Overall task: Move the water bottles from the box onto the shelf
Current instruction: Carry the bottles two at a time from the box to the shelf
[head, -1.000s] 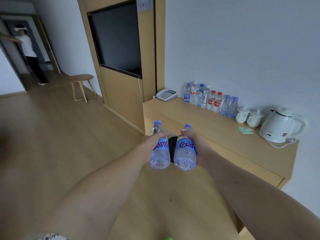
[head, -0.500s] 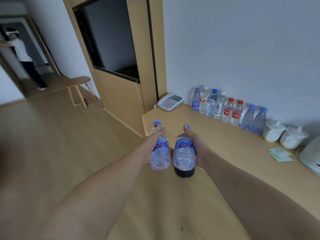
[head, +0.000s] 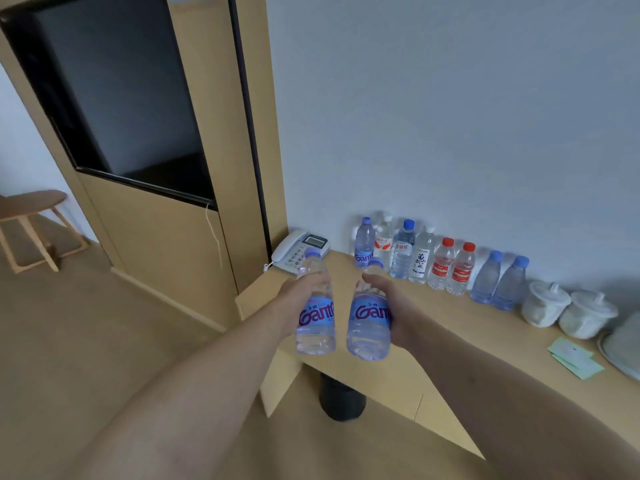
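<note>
Both hands are full. Left hand wraps the upper body of the left bottle; right hand wraps the right bottle at about the same height. Fingers curl round behind, mostly hidden; thumbs show on the near side.

Position: both bottles are carried in the air, roughly upright and leaning a little, side by side but not touching, over the near left corner of the shelf. Neither base rests on the wood yet. The box is not in view.

Handling, as judged:
- Bottles look full and sealed, blue caps on. Moderate weight, one per hand is comfortable.
- Thin clear plastic, so the wall will give under a hard squeeze. A firm, not crushing, hold suits it.
- Smooth film label; could slip if wet, though no moisture is visible.
- Not fragile. A drop would dent or roll it, not break it.
- Best hold is the present one, round the body at or just above the label, which leaves the base free to set down flat.

On the shelf: a row of bottles stands against the far wall, a telephone at its left end. To the right are two lidded cups and some paper slips. Bare wood lies near the row for placing. A dark bin stands on the floor below.
</note>
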Action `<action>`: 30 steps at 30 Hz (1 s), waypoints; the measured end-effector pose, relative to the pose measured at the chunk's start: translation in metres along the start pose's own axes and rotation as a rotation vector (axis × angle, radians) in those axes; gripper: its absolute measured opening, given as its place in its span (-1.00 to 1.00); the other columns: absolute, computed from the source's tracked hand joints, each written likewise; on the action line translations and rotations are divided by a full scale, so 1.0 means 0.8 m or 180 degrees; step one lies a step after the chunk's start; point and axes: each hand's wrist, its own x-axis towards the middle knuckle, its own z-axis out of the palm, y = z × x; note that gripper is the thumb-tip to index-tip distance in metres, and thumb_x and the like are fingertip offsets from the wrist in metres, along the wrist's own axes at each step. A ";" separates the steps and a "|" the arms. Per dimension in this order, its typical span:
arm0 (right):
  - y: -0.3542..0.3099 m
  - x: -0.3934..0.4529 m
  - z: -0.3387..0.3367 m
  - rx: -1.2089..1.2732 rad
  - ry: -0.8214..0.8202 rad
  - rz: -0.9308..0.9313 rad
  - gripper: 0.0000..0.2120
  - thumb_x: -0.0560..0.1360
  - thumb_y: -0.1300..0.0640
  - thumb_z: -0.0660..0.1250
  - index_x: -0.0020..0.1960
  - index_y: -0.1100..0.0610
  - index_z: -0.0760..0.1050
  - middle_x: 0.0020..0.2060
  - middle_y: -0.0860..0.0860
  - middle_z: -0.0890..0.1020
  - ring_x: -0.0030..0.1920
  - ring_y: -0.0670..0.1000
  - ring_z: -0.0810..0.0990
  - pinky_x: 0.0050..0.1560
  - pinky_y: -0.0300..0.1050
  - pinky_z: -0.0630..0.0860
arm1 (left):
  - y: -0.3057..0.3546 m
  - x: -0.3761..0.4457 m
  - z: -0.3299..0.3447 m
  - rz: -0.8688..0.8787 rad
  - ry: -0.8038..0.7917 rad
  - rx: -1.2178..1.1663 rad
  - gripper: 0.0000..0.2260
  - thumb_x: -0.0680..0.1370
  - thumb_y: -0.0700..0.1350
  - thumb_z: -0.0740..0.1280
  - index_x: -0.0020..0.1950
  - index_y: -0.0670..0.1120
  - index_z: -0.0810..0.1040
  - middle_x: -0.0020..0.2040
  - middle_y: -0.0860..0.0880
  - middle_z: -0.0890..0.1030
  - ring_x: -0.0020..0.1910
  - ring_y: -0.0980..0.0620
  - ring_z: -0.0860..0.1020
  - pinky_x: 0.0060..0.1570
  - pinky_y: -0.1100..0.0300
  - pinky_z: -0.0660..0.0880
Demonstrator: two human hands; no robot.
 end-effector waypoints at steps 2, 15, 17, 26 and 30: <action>-0.018 0.030 0.017 -0.0048 0.0098 -0.0114 -0.53 0.42 -0.06 0.51 0.16 0.19 0.48 -0.22 0.16 0.63 -0.29 0.13 0.63 -0.16 0.02 0.63 | 0.029 0.034 -0.015 0.0079 -0.0247 0.0063 -0.72 0.52 -0.05 0.47 0.13 -0.14 0.52 -0.13 -0.18 0.63 -0.31 -0.11 0.61 -0.29 0.10 0.60; -0.061 0.200 0.039 0.0164 0.0576 -0.0539 -0.51 0.44 -0.18 0.49 0.23 0.06 0.50 -0.04 0.18 0.74 -0.16 0.24 0.74 -0.20 0.09 0.65 | 0.085 0.241 -0.068 0.0208 -0.0386 0.0312 -0.51 0.42 0.10 0.59 0.23 -0.09 0.54 0.00 -0.16 0.75 -0.11 -0.08 0.74 -0.17 0.01 0.68; -0.071 0.232 0.032 0.0111 0.0717 -0.0577 -0.51 0.45 -0.15 0.48 0.26 0.08 0.51 0.01 0.19 0.74 -0.12 0.23 0.75 -0.21 0.08 0.66 | 0.086 0.277 -0.064 0.0240 -0.0382 0.0385 -0.47 0.38 0.07 0.63 0.21 -0.10 0.51 0.06 -0.17 0.73 -0.01 -0.13 0.73 0.01 -0.09 0.69; -0.121 0.363 -0.018 -0.0187 0.1050 -0.0531 -0.57 0.39 0.08 0.54 0.20 0.15 0.54 -0.08 0.20 0.75 -0.08 0.22 0.75 -0.18 0.00 0.66 | 0.103 0.448 -0.019 0.0283 -0.0289 0.0969 -0.63 0.49 0.04 0.53 0.18 -0.09 0.53 0.12 -0.10 0.68 0.05 -0.09 0.69 0.16 -0.09 0.63; -0.135 0.405 -0.037 -0.0565 0.1130 -0.0585 -0.75 0.47 0.13 0.50 0.10 0.10 0.54 -0.03 0.15 0.73 -0.03 0.17 0.73 0.04 0.15 0.65 | 0.111 0.498 0.002 0.0303 -0.0104 0.1179 -0.72 0.51 0.03 0.50 0.08 -0.07 0.52 -0.04 -0.02 0.68 -0.05 0.01 0.67 -0.12 0.14 0.58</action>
